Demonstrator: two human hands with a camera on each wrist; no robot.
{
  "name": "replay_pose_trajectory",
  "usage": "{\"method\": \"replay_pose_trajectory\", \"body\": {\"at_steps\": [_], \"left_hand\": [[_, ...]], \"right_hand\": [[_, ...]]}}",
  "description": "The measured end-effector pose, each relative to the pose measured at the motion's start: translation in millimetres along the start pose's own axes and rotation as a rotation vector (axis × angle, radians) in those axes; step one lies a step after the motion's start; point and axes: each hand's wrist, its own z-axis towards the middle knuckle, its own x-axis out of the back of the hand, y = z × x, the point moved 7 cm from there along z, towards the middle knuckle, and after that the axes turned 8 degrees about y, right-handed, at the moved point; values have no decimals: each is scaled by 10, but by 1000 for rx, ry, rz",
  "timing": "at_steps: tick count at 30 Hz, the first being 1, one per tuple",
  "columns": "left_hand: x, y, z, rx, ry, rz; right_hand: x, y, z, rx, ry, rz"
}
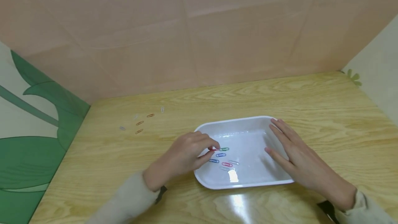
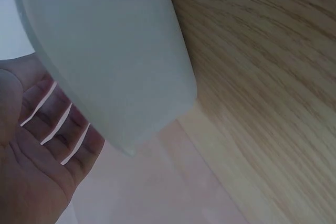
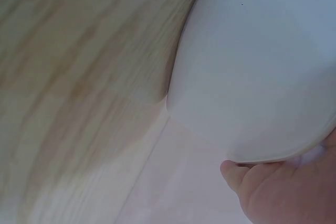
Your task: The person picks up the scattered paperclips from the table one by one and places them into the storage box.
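Observation:
In the head view, a white tray [image 1: 253, 148] sits on the wooden table. My left hand [image 1: 189, 149] reaches over its left side and pinches a red paper clip [image 1: 214, 150] between thumb and forefinger. Right beside that clip lies a green paper clip [image 1: 224, 149]. Blue clips [image 1: 221, 155], a pinkish-red clip [image 1: 227, 164] and pale clips [image 1: 234, 162] lie lower on the tray floor. My right hand [image 1: 298, 158] rests on the tray's right rim with its fingers extended and thumb over the inside. In the left wrist view, the tray wall [image 2: 121, 61] hides the fingertips.
Left of the tray, orange paper clips [image 1: 140, 122] and pale paper clips [image 1: 162, 110] are scattered on the table [image 1: 102, 155]. A pinkish cloth or sheet [image 1: 199, 37] rises behind the table's far edge. Green-patterned panels [image 1: 31, 155] stand at the left.

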Motion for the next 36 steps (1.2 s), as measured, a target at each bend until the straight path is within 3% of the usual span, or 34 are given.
{"method": "replay_pose_trajectory", "body": {"at_steps": [5,15,24,29,36], "left_hand": [[-101,8,40,27,-40,-39],[-307,62,128,-8,-39,-66],[-446,53,159,30,-100,-36],[-487,57,201,15,-111,-35],[-584,81,201,10,-185,-13]], "right_hand": [[6,1,1,2,3,7],[6,8,4,-7,-3,15],[-1,3,16,-11,-8,14],[1,5,12,-11,-12,13],[1,16,7,-17,-16,14]]}}
